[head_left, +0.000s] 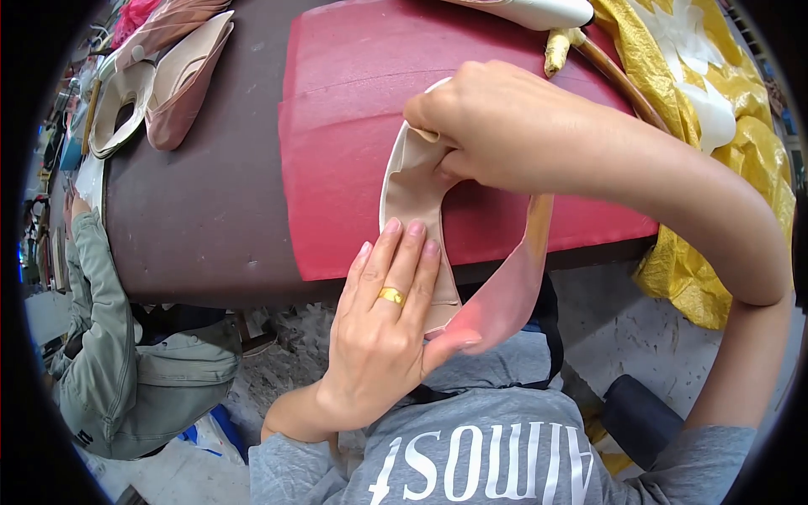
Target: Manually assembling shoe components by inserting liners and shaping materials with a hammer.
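1. left hand (pixel 379 337): straight fingers, slightly spread, lie on the beige lining of the shoe upper (pixel 412 198).
2. the upper's near end overhangs the edge of the table (pixel 194 219).
3. right hand (pixel 488 126) pinches its far end; some fingertips are hidden.
4. red sheet (pixel 337 177) lies open leftward.
5. farthest, a pale shoe (pixel 543 10) is cut off.

Large white lettering (pixel 497 459), one word upside down in this view, crosses the person's grey shirt (pixel 505 404), below the bench's (pixel 198 227) near edge.
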A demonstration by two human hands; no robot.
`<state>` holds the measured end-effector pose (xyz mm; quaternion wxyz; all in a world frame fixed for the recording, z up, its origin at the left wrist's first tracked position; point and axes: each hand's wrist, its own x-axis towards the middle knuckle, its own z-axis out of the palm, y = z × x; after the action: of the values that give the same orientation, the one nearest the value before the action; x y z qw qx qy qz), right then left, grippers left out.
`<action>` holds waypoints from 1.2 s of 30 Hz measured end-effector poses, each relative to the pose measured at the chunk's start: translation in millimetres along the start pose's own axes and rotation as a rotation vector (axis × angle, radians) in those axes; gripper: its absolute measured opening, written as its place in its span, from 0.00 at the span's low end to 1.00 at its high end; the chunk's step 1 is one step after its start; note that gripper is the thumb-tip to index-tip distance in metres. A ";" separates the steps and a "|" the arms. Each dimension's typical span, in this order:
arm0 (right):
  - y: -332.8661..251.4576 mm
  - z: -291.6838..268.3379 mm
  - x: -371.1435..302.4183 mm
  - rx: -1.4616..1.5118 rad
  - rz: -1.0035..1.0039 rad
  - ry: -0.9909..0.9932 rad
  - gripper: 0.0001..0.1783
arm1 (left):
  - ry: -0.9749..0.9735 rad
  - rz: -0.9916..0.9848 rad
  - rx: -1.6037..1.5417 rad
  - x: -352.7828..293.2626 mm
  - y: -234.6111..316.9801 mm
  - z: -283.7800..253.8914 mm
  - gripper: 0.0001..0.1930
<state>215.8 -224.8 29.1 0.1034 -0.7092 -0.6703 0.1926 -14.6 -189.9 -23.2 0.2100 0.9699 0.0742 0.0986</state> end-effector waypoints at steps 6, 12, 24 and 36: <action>0.8 10.0 -6.6 -0.127 -0.058 0.131 0.05 | 0.000 0.004 -0.010 -4.7 -3.8 2.2 0.34; 1.8 16.0 -8.2 -0.141 -0.120 0.208 0.05 | 0.017 0.025 0.120 -0.7 -4.6 4.7 0.34; -6.9 9.9 -3.8 -0.236 -0.118 0.127 0.06 | 0.050 0.045 0.229 12.6 -5.0 10.3 0.40; 0.9 -1.4 -11.4 0.077 0.136 0.021 0.10 | 0.095 0.007 0.227 26.1 -9.8 18.5 0.39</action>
<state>216.8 -236.0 31.5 0.1242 -0.7504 -0.6116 0.2176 13.8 -183.5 -39.6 0.0946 0.9819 0.0914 0.1360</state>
